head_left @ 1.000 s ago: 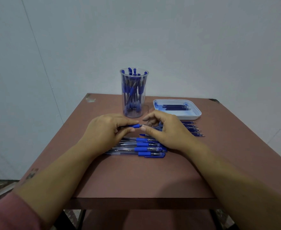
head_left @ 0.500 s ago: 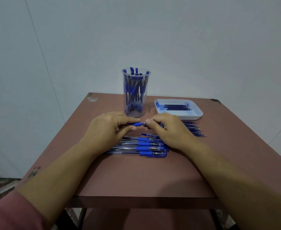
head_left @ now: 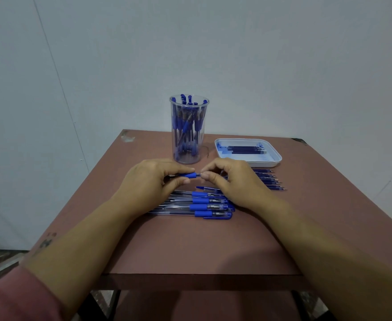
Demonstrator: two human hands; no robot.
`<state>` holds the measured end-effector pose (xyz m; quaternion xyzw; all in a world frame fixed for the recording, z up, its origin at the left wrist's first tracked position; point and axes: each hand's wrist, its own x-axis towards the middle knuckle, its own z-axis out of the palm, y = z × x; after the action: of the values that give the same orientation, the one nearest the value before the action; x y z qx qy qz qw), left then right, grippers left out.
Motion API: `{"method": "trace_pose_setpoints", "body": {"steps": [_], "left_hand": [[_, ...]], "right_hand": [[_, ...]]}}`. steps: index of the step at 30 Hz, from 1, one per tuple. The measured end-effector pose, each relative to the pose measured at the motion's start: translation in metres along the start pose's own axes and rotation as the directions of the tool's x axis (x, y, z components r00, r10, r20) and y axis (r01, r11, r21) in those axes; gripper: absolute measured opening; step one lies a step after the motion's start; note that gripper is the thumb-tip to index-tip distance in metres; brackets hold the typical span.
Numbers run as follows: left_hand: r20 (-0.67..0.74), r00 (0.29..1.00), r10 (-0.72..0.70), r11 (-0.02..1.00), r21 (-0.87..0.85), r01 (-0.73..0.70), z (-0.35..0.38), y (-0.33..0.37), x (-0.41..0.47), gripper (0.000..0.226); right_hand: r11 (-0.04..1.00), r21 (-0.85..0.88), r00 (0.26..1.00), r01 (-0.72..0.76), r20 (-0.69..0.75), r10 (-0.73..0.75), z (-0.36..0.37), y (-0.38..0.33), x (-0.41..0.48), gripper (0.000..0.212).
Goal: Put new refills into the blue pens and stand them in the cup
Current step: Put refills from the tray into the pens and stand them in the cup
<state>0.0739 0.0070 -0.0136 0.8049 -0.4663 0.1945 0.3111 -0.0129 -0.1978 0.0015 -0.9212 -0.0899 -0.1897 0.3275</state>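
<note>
A person sits at a reddish-brown table (head_left: 190, 246) with both hands brought together just in front of a tall clear cup (head_left: 174, 135). The left hand (head_left: 151, 181) is curled around the barrel of a blue pen (head_left: 189, 175), which is held level just above the table. The right hand (head_left: 234, 184) pinches the pen's tip end between thumb and forefinger, right beside the blue grip. Whether that end is being turned or pulled cannot be told.

The cup stands upright and holds a bunch of blue pens (caps up). To its right lies a shallow white tray (head_left: 272, 156) with a few dark refills (head_left: 246, 149) side by side. A row of thin blue refills (head_left: 269, 180) lies on the table just in front of the tray, partly behind the right hand. Below the hands, a row of clear pens with blue grips (head_left: 204, 206) lies flat, side by side.

Any printing on the pens is too small to read.

Compared with half a second earlier, little differs: both hands keep the same grip in the same spot.
</note>
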Motion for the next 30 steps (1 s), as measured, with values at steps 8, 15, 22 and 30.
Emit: {"method": "trace_pose_setpoints", "body": {"steps": [8, 15, 22, 30], "left_hand": [[-0.016, 0.999, -0.037, 0.999, 0.026, 0.038, 0.000, -0.003, -0.001, 0.027], [-0.013, 0.998, -0.067, 0.994, 0.086, 0.068, -0.003, -0.007, -0.002, 0.026], [-0.010, 0.998, -0.063, 0.993, 0.098, 0.064, -0.003, -0.006, -0.002, 0.026], [0.005, 0.998, -0.063, 0.996, 0.064, 0.062, -0.003, -0.008, -0.001, 0.027]], "right_hand": [[1.000, -0.013, 0.997, -0.003, -0.073, 0.002, -0.004, 0.005, 0.000, 0.011], [0.958, -0.288, 0.998, -0.002, 0.054, 0.019, -0.009, 0.010, 0.005, 0.010], [0.919, -0.387, 0.977, 0.068, 0.212, 0.017, -0.006, 0.007, 0.009, 0.018], [0.982, -0.188, 1.000, -0.013, 0.001, 0.013, -0.017, 0.000, -0.001, 0.013]]}}
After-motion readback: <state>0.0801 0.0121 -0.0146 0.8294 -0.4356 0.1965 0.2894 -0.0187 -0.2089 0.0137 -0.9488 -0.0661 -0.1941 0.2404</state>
